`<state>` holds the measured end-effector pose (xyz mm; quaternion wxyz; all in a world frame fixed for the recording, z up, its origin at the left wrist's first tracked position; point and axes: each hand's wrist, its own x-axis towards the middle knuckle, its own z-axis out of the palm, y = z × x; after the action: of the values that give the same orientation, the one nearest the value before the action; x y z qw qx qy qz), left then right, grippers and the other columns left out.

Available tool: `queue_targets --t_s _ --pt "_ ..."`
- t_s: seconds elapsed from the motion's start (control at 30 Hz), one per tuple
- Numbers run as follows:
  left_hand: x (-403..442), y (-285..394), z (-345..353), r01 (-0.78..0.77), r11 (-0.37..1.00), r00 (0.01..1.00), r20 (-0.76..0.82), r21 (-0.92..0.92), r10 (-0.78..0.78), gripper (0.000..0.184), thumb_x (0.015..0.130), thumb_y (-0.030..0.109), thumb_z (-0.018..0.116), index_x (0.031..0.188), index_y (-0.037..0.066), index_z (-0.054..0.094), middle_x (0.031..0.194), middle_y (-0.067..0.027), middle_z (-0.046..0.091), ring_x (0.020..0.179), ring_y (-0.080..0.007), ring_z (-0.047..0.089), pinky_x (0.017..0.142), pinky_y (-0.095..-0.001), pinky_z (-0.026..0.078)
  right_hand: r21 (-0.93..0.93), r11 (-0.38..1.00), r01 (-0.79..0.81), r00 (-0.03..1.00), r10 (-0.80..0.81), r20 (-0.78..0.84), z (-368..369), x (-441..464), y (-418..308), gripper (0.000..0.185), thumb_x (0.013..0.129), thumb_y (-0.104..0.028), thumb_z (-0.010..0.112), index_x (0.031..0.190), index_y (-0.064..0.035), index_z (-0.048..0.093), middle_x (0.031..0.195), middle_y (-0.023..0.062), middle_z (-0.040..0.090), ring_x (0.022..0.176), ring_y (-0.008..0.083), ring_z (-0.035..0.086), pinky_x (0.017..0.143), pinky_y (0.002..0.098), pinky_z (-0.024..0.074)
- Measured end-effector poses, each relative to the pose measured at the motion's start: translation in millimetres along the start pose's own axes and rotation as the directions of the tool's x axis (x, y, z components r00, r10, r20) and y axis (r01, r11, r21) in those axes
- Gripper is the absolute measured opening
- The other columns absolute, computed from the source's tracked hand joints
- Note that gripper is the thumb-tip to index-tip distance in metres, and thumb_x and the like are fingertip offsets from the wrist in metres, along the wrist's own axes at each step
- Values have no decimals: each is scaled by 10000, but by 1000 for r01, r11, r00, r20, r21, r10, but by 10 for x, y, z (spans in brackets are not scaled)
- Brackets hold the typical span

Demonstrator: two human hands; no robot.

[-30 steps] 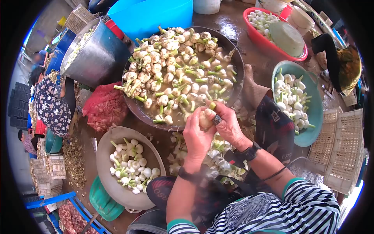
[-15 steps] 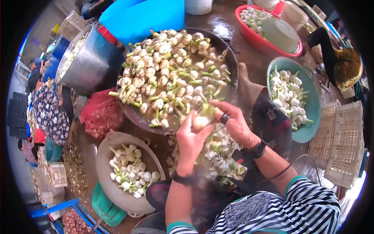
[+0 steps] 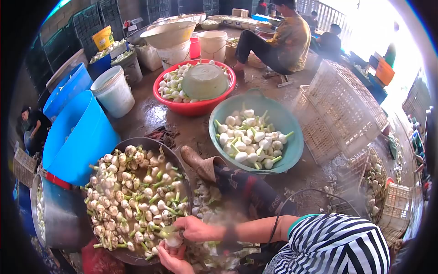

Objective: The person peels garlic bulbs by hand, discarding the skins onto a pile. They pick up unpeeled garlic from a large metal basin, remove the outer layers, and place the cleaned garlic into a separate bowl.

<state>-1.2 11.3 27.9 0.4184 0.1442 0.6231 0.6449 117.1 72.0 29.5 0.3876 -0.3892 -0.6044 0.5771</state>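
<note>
Left hand (image 3: 173, 260) cups a pale bulb (image 3: 174, 240), right hand (image 3: 197, 229) pinching its side.

Pale capital letters stand on the dark trouser leg (image 3: 252, 191); "ERS" can be read, and the character after it is too blurred to tell. A small pale mark sits on the same leg, nearer the boot (image 3: 199, 163), too small to read.
</note>
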Motion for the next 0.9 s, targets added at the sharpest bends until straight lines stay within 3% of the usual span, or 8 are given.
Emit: queue_targets --t_s 0.1,0.23,0.27,0.3,0.43,0.5,0.7,0.9 --pt "-219 18 39 -166 983 961 235 79 144 325 931 261 506 1067 -17 608 926 -153 641 816 -266 617 681 -390 496 111 991 -76 994 67 86 90 -98 118 224 751 -74 596 955 16 618 801 111 602 796 164 554 679 313 461" --pt "106 -15 -273 333 936 922 251 -117 -297 457 880 194 595 1266 -15 468 1154 -168 548 985 -250 564 740 -387 495 250 948 -200 977 175 119 331 -189 256 185 729 -57 524 872 27 606 704 89 615 661 157 567 600 316 471" --pt "146 -127 -389 -127 958 917 398 256 16 519 852 209 633 1282 -16 447 1205 -181 506 1011 -259 529 767 -394 481 320 908 -270 960 279 17 308 -178 302 162 731 -47 520 851 11 612 715 79 621 635 142 568 567 314 470" --pt "265 -214 -354 143 967 943 326 -210 -69 429 913 479 422 1003 83 561 868 -85 604 672 -172 569 461 -281 429 397 854 -336 919 390 -63 198 -107 156 144 733 -38 516 829 -6 617 726 69 627 610 128 568 533 312 468" --pt "171 -41 -305 378 839 758 651 -392 -37 357 911 399 459 1000 71 566 918 -112 602 704 -223 530 494 -296 407 -41 970 -239 965 242 104 -250 -10 552 170 708 -54 499 852 2 571 623 174 556 591 311 539 567 442 461" --pt "197 -99 -278 316 873 860 500 -371 -99 385 924 383 448 1092 59 569 972 -108 597 757 -232 558 528 -311 448 -682 729 60 882 282 378 -224 -291 662 252 733 -114 568 955 6 571 767 229 585 732 377 572 647 430 456" --pt "204 -135 -173 70 970 984 177 -234 -28 408 932 369 497 1171 42 555 980 -55 592 792 -153 599 577 -281 499 -225 972 61 982 -18 188 -67 -74 19 329 836 -215 638 1069 4 565 845 187 620 823 335 622 667 356 466" --pt "155 -203 -118 -194 975 979 79 109 186 378 926 243 548 1181 -35 563 1113 -107 555 1004 -180 516 902 -307 406 -646 691 324 941 -166 294 220 -17 -125 218 630 18 561 846 -4 577 740 151 618 735 373 596 651 446 488"
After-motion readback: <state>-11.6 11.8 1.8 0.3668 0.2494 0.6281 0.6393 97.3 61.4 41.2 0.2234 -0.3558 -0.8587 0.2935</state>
